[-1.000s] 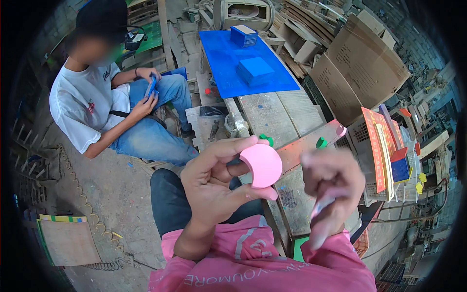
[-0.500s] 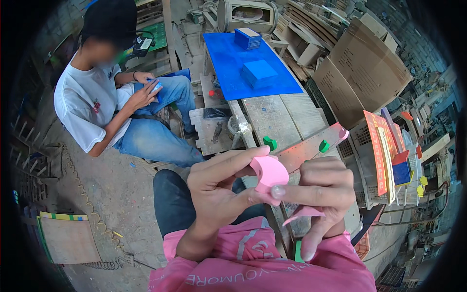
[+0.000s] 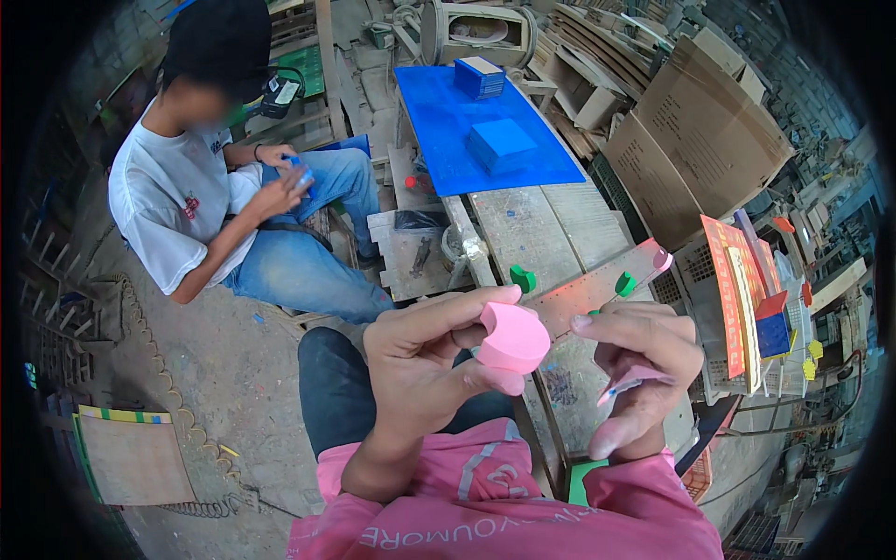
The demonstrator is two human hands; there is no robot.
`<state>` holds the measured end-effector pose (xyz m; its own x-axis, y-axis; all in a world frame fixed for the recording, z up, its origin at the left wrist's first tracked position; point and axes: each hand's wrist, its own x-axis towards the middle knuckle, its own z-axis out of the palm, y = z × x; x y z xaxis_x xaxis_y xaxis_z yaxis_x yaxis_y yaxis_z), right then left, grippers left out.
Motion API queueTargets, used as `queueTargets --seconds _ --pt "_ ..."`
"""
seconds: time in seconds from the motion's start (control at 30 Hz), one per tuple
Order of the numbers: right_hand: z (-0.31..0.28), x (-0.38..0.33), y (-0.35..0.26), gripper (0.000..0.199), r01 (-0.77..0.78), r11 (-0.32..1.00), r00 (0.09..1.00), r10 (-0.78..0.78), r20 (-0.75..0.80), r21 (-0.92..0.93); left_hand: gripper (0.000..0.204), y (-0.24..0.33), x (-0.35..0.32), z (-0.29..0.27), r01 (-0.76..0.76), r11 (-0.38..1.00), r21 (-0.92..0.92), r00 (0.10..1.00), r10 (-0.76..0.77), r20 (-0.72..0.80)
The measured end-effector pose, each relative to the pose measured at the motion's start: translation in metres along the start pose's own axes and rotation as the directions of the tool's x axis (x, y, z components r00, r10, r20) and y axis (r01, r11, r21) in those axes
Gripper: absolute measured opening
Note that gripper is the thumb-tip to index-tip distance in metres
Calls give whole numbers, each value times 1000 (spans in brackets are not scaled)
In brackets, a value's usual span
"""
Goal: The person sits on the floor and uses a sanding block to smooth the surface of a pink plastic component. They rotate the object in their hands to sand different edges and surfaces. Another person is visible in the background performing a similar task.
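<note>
- Left hand (image 3: 411, 359) clamps a notched pink block (image 3: 515, 338) between thumb (image 3: 493, 376) and fingers (image 3: 476, 303).
- Right hand (image 3: 658, 350), closed on a pink scrap (image 3: 638, 377), is just beside it.
- Beyond, a worn table (image 3: 530, 229) carries a blue sheet (image 3: 431, 107).
- Near it sits a person (image 3: 173, 187) in a white shirt.

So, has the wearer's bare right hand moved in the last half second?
Yes: relative to the long, flat salmon-coloured board, the right hand moved rightward.

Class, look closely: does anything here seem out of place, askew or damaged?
The reddish board lies aslant across the bench, so it looks askew. The pink block in the left hand has a curved hollow, but its smooth edge suggests shaping, not damage.
</note>
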<state>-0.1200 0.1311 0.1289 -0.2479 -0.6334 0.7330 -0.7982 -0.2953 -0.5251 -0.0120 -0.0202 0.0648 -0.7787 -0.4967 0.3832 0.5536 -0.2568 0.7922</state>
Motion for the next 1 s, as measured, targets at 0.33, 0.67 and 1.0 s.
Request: queueTargets --seconds 0.33,0.67,1.0 --pt "31 -2 -9 35 -239 958 952 263 -154 158 58 6 1 1 83 975 -208 982 -44 185" --pt "21 1 2 28 153 979 987 -157 -24 -134 52 4 3 -1 267 886 -379 943 -158 295" --pt "20 -1 0 30 169 973 985 -170 5 -157 56 9 9 -2 277 901 -333 924 -155 351"
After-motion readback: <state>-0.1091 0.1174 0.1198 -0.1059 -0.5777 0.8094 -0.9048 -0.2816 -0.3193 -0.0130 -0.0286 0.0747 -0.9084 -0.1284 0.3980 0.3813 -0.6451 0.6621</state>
